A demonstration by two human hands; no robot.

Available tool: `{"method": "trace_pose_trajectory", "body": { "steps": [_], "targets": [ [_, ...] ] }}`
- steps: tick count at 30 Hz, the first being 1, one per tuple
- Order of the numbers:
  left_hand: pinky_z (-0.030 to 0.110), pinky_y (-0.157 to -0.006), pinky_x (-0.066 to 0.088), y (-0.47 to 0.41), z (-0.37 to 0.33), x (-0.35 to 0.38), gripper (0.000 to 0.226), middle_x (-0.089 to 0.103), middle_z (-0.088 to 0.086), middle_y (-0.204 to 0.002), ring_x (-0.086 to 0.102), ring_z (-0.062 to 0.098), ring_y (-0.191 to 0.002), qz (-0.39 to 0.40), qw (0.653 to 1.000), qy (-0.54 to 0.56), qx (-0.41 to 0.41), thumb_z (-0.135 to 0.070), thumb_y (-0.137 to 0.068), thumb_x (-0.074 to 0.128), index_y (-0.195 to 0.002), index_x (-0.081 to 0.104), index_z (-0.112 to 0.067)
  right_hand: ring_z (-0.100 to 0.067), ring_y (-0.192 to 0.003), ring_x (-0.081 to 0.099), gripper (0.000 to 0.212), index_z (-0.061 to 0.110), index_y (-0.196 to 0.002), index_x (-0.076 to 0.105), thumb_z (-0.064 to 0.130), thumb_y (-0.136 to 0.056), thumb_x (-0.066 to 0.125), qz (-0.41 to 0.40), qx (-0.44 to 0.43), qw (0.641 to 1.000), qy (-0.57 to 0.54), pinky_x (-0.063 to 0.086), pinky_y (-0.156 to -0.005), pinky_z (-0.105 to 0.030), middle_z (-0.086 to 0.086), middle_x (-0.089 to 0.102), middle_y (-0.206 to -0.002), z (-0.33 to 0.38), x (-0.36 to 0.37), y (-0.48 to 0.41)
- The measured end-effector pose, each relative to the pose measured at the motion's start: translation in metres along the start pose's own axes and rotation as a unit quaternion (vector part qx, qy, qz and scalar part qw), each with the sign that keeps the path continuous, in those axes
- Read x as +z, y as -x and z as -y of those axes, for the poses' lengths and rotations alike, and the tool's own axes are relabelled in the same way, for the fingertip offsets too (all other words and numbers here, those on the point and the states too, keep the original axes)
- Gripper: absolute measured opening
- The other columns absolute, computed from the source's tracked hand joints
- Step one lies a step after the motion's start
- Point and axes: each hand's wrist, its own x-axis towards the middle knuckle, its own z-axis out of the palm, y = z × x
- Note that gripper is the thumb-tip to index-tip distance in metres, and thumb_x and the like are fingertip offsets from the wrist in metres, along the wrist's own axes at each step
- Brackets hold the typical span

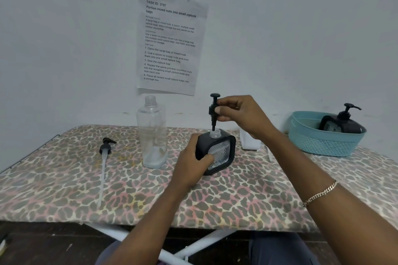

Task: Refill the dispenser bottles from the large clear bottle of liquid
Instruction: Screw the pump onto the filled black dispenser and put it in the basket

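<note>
The right hand point(239, 116) pinched the pump point(215, 112) upright, its stem tip right at the open neck of the dispenser bottle point(221, 150), which the left hand point(191, 165) gripped on the desk point(237, 200), with the large clear bottle point(153, 133) standing just to its left.

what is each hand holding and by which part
Left hand grips the black dispenser bottle by its side; right hand pinches the pump by its collar.
</note>
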Motion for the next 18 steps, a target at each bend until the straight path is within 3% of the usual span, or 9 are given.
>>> {"method": "trace_pose_trajectory", "body": {
  "steps": [8,18],
  "targets": [
    [0.027,-0.065,0.059,-0.002,0.003,0.000,0.044,0.069,-0.011,-0.098,0.068,0.005,-0.082,-0.002,1.000,0.008,0.001,-0.011,-0.088,0.068,-0.122,0.055,-0.036,-0.018,-0.111,0.075,0.029,0.004,-0.127,0.073,0.009,-0.098,0.072,0.001,0.019,0.999,0.039,0.056,-0.106,-0.046,-0.003,0.080,-0.114,-0.023,0.003,0.017],
    [0.021,-0.064,0.055,-0.003,0.003,0.000,0.044,0.069,-0.011,-0.097,0.069,0.004,-0.082,0.003,1.000,0.021,0.008,-0.007,-0.088,0.067,-0.121,0.056,-0.034,-0.014,-0.111,0.075,0.026,0.008,-0.124,0.074,0.005,-0.099,0.069,0.001,0.027,0.998,0.055,0.056,-0.106,-0.043,0.000,0.079,-0.116,-0.036,0.008,0.037]
  ]
}}
